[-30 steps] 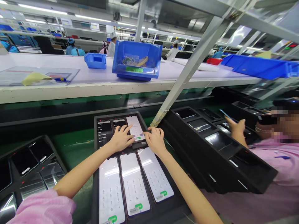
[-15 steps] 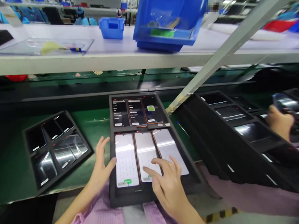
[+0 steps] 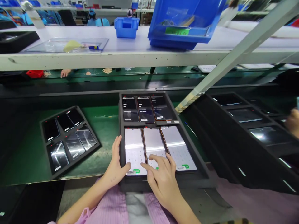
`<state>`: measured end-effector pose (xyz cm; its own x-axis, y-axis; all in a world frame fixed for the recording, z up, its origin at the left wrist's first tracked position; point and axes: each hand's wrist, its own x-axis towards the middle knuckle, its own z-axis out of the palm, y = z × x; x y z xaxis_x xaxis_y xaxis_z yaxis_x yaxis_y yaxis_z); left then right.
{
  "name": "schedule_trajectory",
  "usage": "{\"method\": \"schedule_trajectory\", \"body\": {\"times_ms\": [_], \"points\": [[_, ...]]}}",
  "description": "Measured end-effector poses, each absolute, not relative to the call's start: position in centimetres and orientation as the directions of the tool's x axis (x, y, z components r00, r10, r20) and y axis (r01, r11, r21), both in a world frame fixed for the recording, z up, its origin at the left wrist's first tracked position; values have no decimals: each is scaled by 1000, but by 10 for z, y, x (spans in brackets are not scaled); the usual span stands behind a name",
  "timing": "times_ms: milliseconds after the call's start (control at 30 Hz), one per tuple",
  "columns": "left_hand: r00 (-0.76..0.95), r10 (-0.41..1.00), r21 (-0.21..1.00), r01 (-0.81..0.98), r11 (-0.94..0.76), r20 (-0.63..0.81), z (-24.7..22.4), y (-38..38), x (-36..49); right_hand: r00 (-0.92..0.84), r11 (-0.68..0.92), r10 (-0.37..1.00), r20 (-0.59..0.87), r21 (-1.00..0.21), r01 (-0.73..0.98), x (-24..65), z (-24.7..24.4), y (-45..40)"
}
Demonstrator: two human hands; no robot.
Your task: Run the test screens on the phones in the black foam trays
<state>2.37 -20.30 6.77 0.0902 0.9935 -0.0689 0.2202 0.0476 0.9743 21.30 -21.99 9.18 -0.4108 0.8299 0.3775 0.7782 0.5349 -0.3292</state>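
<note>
A black foam tray (image 3: pixel 203 168) in front of me holds two rows of smartphones. In the lower row, the left phone (image 3: pixel 134 141), middle phone (image 3: pixel 153 138) and right phone (image 3: pixel 175 140) show white keypad screens with green buttons. The upper-row phones (image 3: pixel 146 113) show dark text menus. My left hand (image 3: pixel 118 165) rests along the tray's left edge, fingers stretched, its thumb over the left phone's lower corner. Over the middle phone, my right hand (image 3: pixel 164 177) is spread and holds nothing; its index fingertip is by the left phone's right edge. Whether that fingertip touches glass, I cannot tell.
Another tray of dark phones (image 3: pixel 90 127) lies left on the green bench (image 3: pixel 107 121). Stacked black trays (image 3: pixel 224 149) stand right, with a co-worker's hand (image 3: pixel 293 123) beyond. A slanted metal post (image 3: pixel 217 68) crosses ahead. Blue bins (image 3: pixel 126 29) sit on the shelf.
My left hand has come right onto the tray's edge. The right index finger has shifted toward the left phone. The upper right phone's green icon has given way to a text menu.
</note>
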Motion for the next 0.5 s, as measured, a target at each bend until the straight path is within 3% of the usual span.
{"method": "schedule_trajectory", "body": {"times_ms": [300, 500], "points": [[70, 996, 971, 236, 32, -49, 64, -203, 27, -310, 507, 821, 479, -362, 782, 201, 92, -220], [58, 998, 966, 257, 7, -23, 66, -203, 30, -325, 504, 829, 455, -354, 788, 203, 92, -220]]}}
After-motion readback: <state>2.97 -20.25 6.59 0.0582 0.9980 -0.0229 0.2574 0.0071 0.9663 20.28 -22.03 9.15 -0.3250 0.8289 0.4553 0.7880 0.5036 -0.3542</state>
